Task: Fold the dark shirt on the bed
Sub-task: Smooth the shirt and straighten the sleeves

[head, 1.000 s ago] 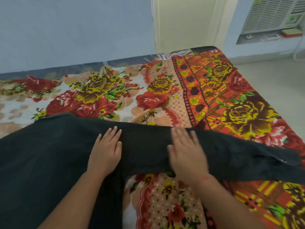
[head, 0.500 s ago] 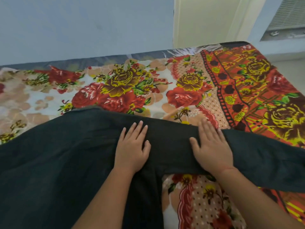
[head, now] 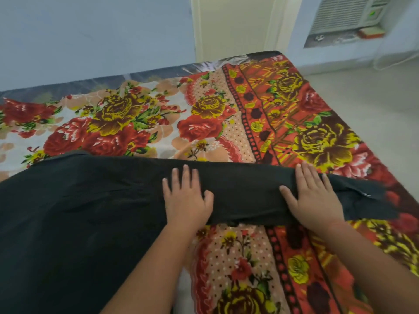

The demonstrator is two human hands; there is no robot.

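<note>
— What's the setting?
— Pale blue wall (head: 90, 35) across the top of the frame, a cream door frame (head: 235, 26) upper centre, a white louvred window unit (head: 344, 14) upper right. Below them lies the bed (head: 140, 123), covered by a plush fleece blanket printed with big red and yellow roses and a dotted border stripe.

— And the dark shirt?
— The dark shirt (head: 79, 211) is a matte, near-black woven cloth. Its broad body fills the lower left, and a long sleeve runs as a flat band rightwards across the middle, ending in a cuff at mid right.

— The hands?
— The left hand (head: 186, 200) lies palm down at centre frame, where sleeve meets body, fingers (head: 187, 175) straight and slightly spread. The right hand (head: 315, 198) presses flat on the sleeve further right, fingers splayed, gripping nothing.
</note>
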